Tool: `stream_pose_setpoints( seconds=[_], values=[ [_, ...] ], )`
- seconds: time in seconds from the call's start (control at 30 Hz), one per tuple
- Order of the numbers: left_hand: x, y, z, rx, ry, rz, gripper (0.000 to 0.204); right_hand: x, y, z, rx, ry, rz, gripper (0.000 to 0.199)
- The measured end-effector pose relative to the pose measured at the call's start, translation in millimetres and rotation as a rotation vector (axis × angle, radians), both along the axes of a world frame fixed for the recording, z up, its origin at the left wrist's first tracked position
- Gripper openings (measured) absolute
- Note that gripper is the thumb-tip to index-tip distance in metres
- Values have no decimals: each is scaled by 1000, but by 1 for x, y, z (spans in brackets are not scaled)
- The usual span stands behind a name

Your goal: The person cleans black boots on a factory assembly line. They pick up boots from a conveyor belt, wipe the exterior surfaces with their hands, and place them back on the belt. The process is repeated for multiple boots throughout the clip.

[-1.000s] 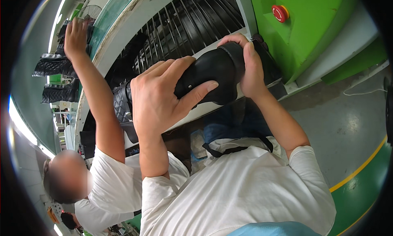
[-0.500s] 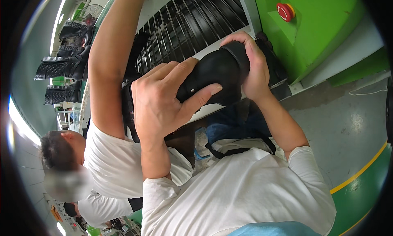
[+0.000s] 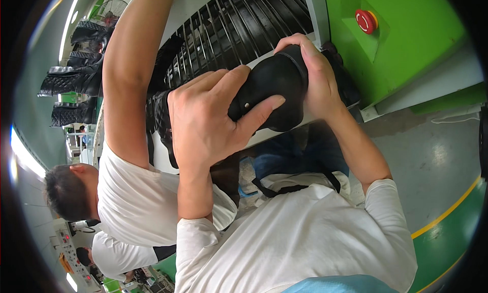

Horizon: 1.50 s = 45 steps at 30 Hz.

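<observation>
Black boot (image 3: pixel 277 87) sits just above the centre of the frame, and we have it in both hands, each touching it. Its long axis runs across the picture, rising slightly from the left hand (image 3: pixel 201 117) toward the right hand (image 3: pixel 320 84). So it lies to the right of our left fingers and to the left of our right palm; neither hand is nearer. Our left hand is grasping it, fingers over its upper side and thumb laid along its lower side, close to a small bright stud (image 3: pixel 247 105). Our right hand is curled round the rounded right end, against a raised dark band. How hard we press, we cannot tell.

Beyond the boot, toward the upper middle, we see a rack of thin metal bars (image 3: pixel 223 33). A co-worker's bare arm (image 3: pixel 129 79) reaches up on the left, near more quilted black boots (image 3: pixel 71 82) at the left of the frame. At upper right stands a green machine housing (image 3: pixel 417 54) with a red push-button (image 3: pixel 365 21).

On the visible leather we find no label or lettering. The button bears pale curved marks, and the control panel (image 3: pixel 76 257) at lower left is too small to read.
</observation>
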<state>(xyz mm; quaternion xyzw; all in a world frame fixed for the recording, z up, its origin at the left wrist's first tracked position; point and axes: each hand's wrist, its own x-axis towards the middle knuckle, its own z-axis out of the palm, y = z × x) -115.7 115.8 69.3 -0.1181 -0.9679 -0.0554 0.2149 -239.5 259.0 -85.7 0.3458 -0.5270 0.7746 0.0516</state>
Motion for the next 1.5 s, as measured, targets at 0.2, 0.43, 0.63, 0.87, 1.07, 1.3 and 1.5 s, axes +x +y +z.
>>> stream_pose_setpoints(
  seconds=[0.2,0.43,0.63,0.87,1.07,1.3,1.5],
  values=[
    [-13,-8,-3,7,58,0,51,-7,1,8,168,-64,-6,48],
    [23,17,-1,-50,45,7,57,24,22,0,12,5,-14,51],
    [89,31,-21,3,118,-177,57,55,59,-2,-123,71,441,98],
    [108,38,-42,0,204,-220,56,67,55,-8,-278,83,537,85],
    [108,27,-43,-3,210,-281,58,56,42,-1,-233,107,631,61],
    [88,-27,-28,179,140,-333,74,60,5,30,-12,16,735,73],
    [53,-109,-56,288,505,-169,35,41,-24,9,241,179,610,108]
  ],
)
